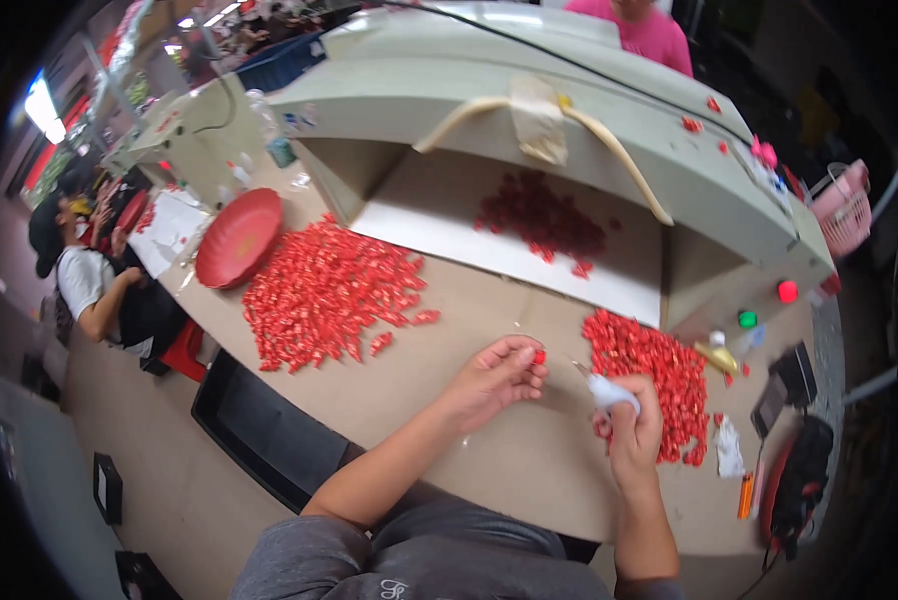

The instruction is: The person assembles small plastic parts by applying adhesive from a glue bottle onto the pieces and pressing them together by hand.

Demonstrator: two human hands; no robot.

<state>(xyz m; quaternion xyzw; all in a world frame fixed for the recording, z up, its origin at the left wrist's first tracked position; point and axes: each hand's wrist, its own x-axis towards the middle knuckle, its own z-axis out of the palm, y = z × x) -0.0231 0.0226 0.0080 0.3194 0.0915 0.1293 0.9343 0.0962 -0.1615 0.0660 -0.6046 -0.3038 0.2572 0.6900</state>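
Observation:
My left hand (491, 384) pinches a small red piece (540, 357) between thumb and fingers above the tabletop. My right hand (637, 432) is wrapped round a white squeeze bottle (609, 392) with a thin nozzle. The nozzle points up and left toward the red piece, with a gap between them. Just beyond and beside the right hand spreads a pile of small glossy red pieces (659, 375). To the left lies a larger heap of slightly longer red pieces (319, 290).
A pale booth (609, 95) stands at the back, with red pieces (544, 220) inside its opening. A red bowl (239, 238) is at the left. A black pouch (801, 470) and an orange lighter (745, 495) lie right. Another person (94, 285) sits far left.

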